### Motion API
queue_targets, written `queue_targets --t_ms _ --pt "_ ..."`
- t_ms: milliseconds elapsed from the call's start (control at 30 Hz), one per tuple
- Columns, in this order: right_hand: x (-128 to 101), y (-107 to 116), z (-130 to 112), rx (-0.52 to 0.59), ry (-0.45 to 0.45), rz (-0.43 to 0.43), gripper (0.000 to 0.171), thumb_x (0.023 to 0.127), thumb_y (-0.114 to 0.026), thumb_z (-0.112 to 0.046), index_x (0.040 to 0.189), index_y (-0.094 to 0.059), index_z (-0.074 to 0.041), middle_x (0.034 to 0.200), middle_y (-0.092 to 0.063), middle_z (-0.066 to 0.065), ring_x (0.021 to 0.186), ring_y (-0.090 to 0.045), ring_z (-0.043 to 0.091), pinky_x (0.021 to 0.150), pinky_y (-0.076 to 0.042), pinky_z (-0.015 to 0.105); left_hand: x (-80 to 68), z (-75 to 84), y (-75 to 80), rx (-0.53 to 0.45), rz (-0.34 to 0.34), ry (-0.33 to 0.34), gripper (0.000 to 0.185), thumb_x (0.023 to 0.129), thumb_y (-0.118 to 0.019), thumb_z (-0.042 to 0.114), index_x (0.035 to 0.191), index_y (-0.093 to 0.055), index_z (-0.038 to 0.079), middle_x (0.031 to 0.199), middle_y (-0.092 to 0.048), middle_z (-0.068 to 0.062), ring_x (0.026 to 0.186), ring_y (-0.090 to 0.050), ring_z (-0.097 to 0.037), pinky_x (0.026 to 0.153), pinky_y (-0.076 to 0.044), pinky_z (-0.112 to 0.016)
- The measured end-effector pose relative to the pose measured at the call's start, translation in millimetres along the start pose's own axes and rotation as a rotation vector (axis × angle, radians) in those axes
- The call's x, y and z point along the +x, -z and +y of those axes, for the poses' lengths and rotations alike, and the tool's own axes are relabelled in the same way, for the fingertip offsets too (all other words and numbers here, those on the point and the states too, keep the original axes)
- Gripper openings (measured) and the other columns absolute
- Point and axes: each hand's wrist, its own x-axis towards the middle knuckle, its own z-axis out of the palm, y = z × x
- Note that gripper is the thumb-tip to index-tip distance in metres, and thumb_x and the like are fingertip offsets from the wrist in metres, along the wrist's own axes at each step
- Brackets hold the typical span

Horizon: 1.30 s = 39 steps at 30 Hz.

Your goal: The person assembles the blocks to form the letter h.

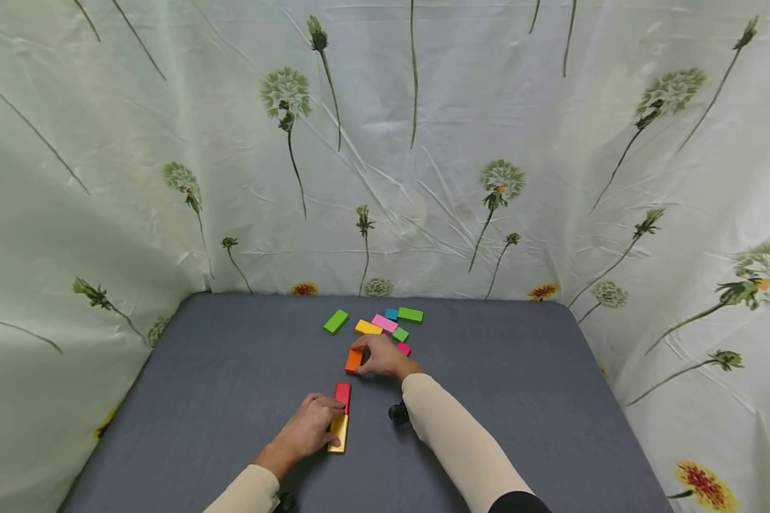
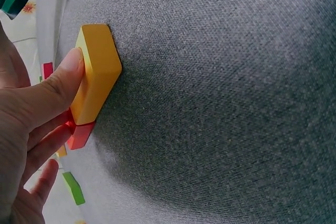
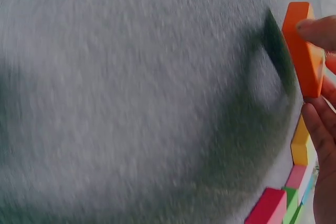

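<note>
While your left hand lies beside a short row of two blocks, its thumb presses on the golden-yellow block and its fingers, fairly straight, touch the red block. Those two blocks meet end to end on the bench, with the golden-yellow one nearer to you and the red one farther off.

Your right hand pinches the orange block between thumb and fingers, just beyond the red block and apart from it. In the right wrist view, your thumb lies on one face of the orange block, and a dark shadow falls on the grey fabric surface beside it; you cannot tell from these views whether its lower edge touches the bench.

Past your right hand you have a loose cluster: a yellow block lies nearest the orange one, with a pink block slanting next to it. A blue block and a long green block lie behind, and a small green block sits close to the pink one. Your right hand partly hides a magenta block in the head view. Off to the left of that cluster, a separate green block lies at a slant. Behind the bench hangs a pale curtain printed with dandelions.
</note>
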Motion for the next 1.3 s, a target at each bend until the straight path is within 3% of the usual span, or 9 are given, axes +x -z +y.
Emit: queue_targets --t_ms 367,700,1300 --pt "-2 -12 -4 0.041 0.001 -0.008 0.050 0.079 -0.080 -0.013 0.126 -0.063 -0.008 0.129 -0.061 0.003 0.122 -0.052 0.021 0.104 -0.040 0.035 3.8 1.4 -0.3 -0.006 -0.043 0.021 0.043 0.066 -0.086 0.033 0.095 -0.075 0.005 0.104 -0.072 -0.003 0.098 -0.064 -0.016 0.088 -0.045 -0.040" --pt "-2 -20 -1 0.088 0.042 0.022 0.047 0.086 -0.074 -0.020 0.128 -0.061 -0.005 0.131 -0.059 0.005 0.126 -0.050 0.023 0.106 -0.038 0.037 3.6 1.0 -2.2 -0.009 -0.023 0.017 0.042 0.065 -0.086 0.032 0.095 -0.075 0.005 0.103 -0.072 -0.003 0.098 -0.065 -0.016 0.088 -0.045 -0.039" --pt "-1 -27 -2 0.101 0.069 0.039 0.046 0.084 -0.076 -0.018 0.126 -0.063 -0.006 0.128 -0.061 0.003 0.124 -0.052 0.021 0.105 -0.039 0.036 1.5 -2.9 -4.4 -0.005 0.014 -0.008 0.042 0.064 -0.087 0.032 0.094 -0.075 0.005 0.103 -0.072 -0.003 0.097 -0.065 -0.016 0.087 -0.046 -0.037"
